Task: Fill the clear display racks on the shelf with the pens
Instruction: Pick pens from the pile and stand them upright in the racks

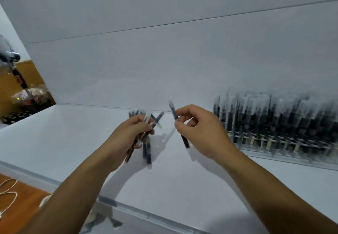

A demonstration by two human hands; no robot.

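Pen (184, 140) pinched near-upright in my right hand (199, 131), rack (292, 158) near on its right; my left hand (128, 133) grips spare pens (148, 151).

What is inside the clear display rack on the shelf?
Dark pens stand upright in the rack, packed in rows. Motion blur hides any empty slots; the right hand covers its lower left corner.
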